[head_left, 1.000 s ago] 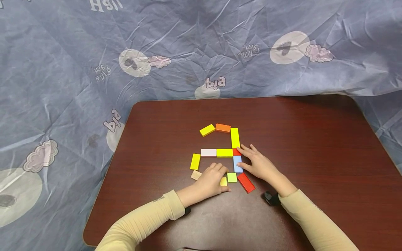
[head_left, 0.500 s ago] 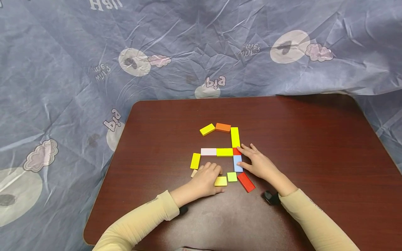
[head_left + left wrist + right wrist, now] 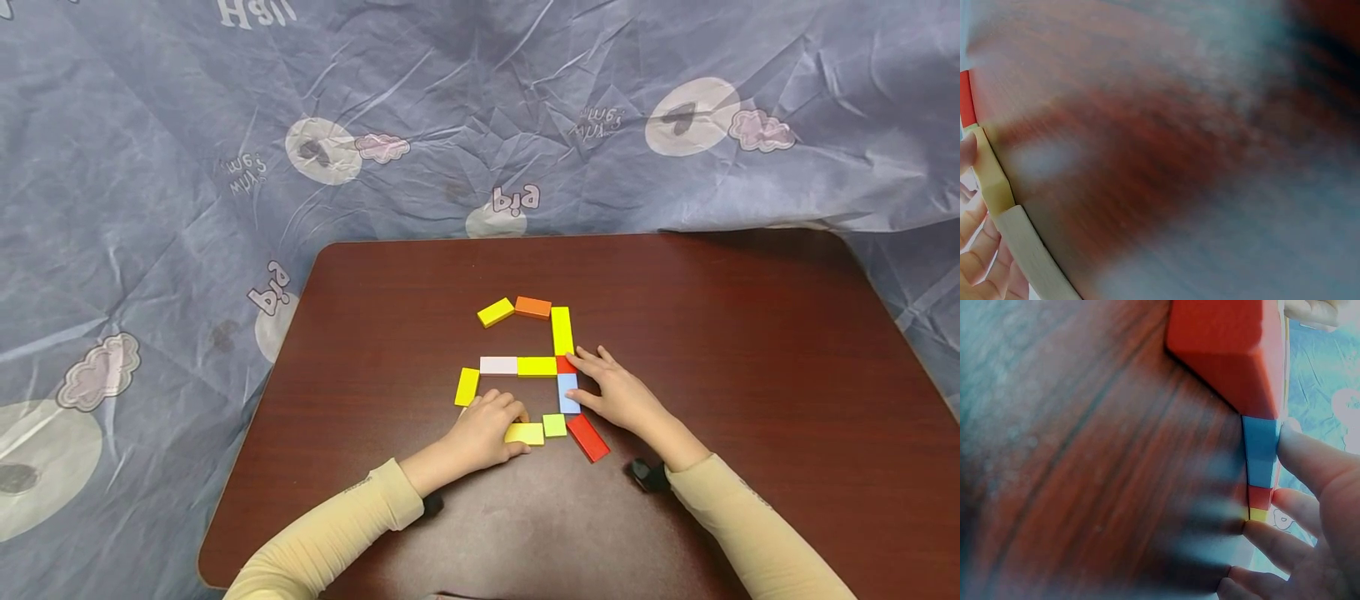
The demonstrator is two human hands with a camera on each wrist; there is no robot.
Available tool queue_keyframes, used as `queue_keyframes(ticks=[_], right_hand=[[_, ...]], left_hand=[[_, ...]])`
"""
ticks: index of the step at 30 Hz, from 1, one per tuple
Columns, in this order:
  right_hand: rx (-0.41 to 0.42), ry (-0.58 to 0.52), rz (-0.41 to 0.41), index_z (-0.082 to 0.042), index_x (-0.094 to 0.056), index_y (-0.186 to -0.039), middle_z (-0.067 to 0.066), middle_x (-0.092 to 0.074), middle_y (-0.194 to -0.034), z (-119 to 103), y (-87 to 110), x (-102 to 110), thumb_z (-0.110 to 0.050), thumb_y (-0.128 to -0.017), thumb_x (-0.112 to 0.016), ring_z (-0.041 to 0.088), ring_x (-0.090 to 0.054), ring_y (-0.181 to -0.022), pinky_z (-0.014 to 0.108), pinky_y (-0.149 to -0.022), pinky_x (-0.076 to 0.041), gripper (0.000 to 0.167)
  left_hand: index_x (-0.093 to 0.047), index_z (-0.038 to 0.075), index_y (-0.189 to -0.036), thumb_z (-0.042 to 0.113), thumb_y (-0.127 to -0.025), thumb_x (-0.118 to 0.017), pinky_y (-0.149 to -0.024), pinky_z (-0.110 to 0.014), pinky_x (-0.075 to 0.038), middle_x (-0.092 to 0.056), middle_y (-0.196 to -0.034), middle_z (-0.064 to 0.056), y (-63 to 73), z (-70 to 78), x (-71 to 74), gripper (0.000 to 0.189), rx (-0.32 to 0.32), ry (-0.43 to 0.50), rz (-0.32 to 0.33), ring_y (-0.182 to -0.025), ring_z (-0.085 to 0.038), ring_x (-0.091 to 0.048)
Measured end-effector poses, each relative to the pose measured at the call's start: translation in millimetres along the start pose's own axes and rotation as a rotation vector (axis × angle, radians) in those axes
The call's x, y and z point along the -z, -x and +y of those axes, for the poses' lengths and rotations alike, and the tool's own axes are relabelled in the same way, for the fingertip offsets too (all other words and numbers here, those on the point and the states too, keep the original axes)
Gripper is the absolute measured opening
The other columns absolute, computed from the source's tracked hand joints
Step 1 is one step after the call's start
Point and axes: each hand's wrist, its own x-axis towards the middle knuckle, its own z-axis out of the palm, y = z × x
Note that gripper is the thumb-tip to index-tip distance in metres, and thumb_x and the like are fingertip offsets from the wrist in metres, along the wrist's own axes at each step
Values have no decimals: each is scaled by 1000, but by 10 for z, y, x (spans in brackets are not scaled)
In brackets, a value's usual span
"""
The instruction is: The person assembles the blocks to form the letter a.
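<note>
My left hand [image 3: 483, 432] holds a pale yellow block [image 3: 524, 434] between thumb and fingers, low in the row of blocks. In the left wrist view a plain wooden block [image 3: 1032, 250] meets its end; the hand mostly hides it in the head view. My right hand [image 3: 628, 402] lies flat with fingers spread. Its thumb touches a light blue block [image 3: 568, 392], and a fingertip rests on a small red block [image 3: 566, 364]. Between the hands sit a green square block [image 3: 554, 425] and a slanted long red block [image 3: 588, 438].
White [image 3: 498, 366] and yellow [image 3: 537, 367] blocks form a crossbar. Above it stand an upright yellow block [image 3: 562, 331], an orange block [image 3: 533, 307] and a tilted yellow block [image 3: 496, 312]. Another yellow block [image 3: 467, 387] leans at left. All lie on a dark brown table [image 3: 712, 317].
My left hand has slid left along the pale yellow block, showing more of it and covering the wooden block. The right hand has stayed in place.
</note>
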Motion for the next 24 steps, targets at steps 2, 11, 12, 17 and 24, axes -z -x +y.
queue_keyframes(ticks=[2, 11, 12, 17, 24], right_hand=[[-1, -1, -1, -9, -46, -147, 20, -39, -154, -5, 1, -1, -33, -91, -70, 51, -26, -143, 67, -101, -38, 66], [3, 5, -1, -10, -46, -148, 20, -39, -154, -8, 3, 8, -33, -91, -70, 51, -26, -142, 67, -101, -38, 66], [4, 5, -1, -10, -46, -148, 20, -39, -154, -7, 3, 9, -33, -91, -70, 52, -26, -142, 67, -101, -38, 66], [5, 10, -2, -10, -46, -148, 20, -39, -154, -3, 5, 12, -33, -91, -70, 51, -26, -142, 67, -102, -38, 66], [5, 12, -7, -10, -46, -148, 19, -39, -154, -6, 0, 3, -34, -91, -70, 51, -25, -143, 67, -102, -37, 66]], left_hand=[[-68, 20, -101, 39, -80, -81, -73, -25, -41, -63, -97, 5, -3, 4, 2, 31, 1, 3, -2, -90, -12, -51], [-69, 20, -102, 39, -80, -81, -73, -25, -41, -64, -98, 5, -13, 19, 24, 31, -4, 9, -2, -91, -12, -53], [-69, 20, -103, 39, -80, -81, -74, -25, -41, -65, -99, 5, -15, 18, 23, 32, -4, 12, -3, -92, -12, -53], [-69, 19, -112, 42, -82, -79, -81, -29, -45, -67, -107, 4, -20, -37, 44, 38, -16, 39, 2, -98, -14, -55], [-70, 17, -113, 33, -85, -78, -97, -38, -46, -69, -110, 4, 65, -341, 226, 33, -60, 171, 27, -108, -17, -58]])
